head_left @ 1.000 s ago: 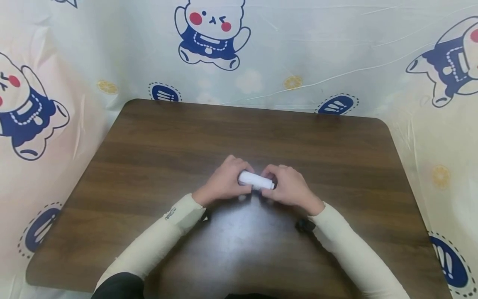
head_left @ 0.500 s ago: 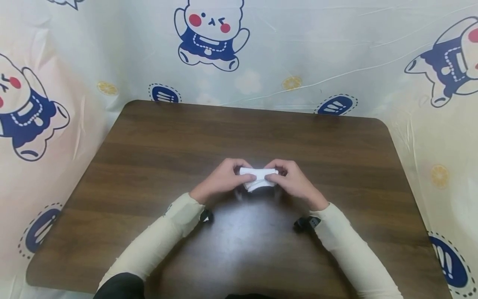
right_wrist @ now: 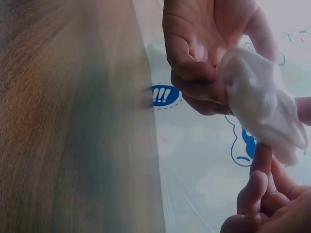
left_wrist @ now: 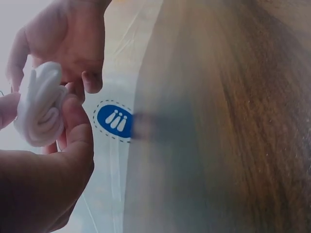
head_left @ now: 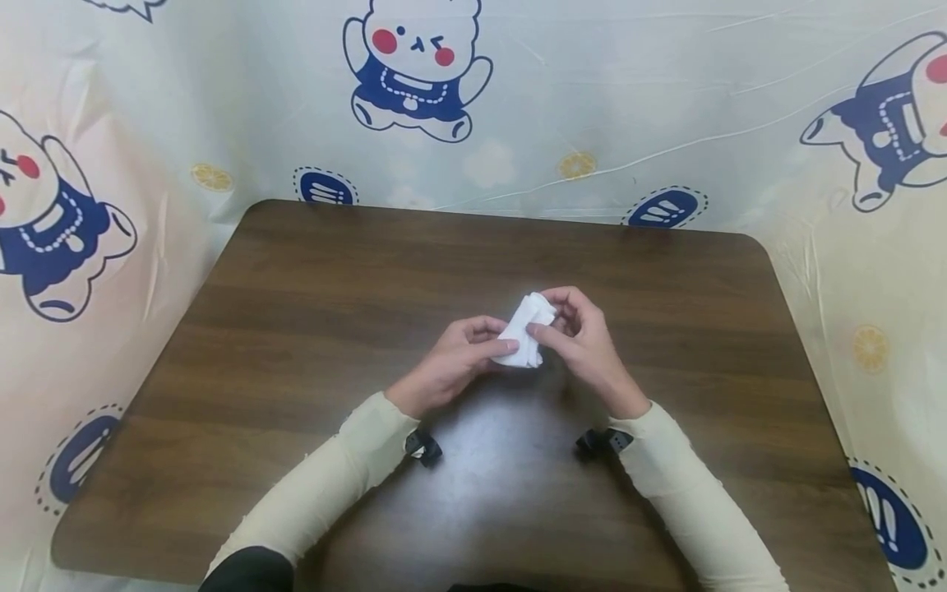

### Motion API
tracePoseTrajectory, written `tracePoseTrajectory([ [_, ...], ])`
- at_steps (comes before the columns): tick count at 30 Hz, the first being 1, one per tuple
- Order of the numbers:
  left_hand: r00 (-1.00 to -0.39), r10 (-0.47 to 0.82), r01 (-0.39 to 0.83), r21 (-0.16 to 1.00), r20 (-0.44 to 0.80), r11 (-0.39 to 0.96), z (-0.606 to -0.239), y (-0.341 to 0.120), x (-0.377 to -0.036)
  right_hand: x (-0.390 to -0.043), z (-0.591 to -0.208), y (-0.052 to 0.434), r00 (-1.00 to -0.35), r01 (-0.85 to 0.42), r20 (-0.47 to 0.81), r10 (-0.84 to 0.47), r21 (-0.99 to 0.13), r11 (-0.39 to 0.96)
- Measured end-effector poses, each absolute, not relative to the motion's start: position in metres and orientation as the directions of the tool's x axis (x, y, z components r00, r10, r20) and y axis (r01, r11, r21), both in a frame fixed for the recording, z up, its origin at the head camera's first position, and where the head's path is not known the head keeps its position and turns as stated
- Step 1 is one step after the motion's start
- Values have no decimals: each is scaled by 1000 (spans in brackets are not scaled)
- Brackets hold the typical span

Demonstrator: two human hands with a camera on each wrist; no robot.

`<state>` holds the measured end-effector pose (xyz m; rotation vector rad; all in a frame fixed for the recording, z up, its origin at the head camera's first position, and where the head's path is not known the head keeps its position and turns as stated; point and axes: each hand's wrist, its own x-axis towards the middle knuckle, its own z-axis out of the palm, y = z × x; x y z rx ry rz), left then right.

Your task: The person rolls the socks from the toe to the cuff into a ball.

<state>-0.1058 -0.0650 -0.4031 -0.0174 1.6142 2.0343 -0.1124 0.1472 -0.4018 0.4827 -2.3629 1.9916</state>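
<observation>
Rolled white cloth (head_left: 524, 339) above worktop (head_left: 296, 329) centre | left hand (head_left: 451, 367), right hand (head_left: 584, 345): fingers pinching cloth | roll bundled, not set down

Rolled cloth (head_left: 524, 333) between both hands, above table (head_left: 296, 329) centre

Bare table (head_left: 311, 329) lies on every side; printed sheet (head_left: 592, 99) walls three edges.

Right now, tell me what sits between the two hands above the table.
A small white rolled cloth sits there, pinched by the left hand and the right hand, held above the brown table. The head view shows it.
</observation>
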Motion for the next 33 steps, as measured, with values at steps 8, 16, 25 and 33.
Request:
tracePoseTrajectory([
  [8,-861,387,-404,906,-331,-123,-405,-62,-103,-109,-398,147,-977,-145,96,-189,-953,266],
  [16,-944,298,-156,987,-139,-34,-405,-57,-100,-108,-397,146,-973,-208,167,-157,-931,299],
  [25,-922,153,382,901,356,207,-392,-50,-97,-102,-400,141,-942,-332,324,-91,-852,406],
  [33,-821,162,568,753,547,333,-394,-48,-97,-99,-395,140,-933,-342,359,-27,-861,377],
])
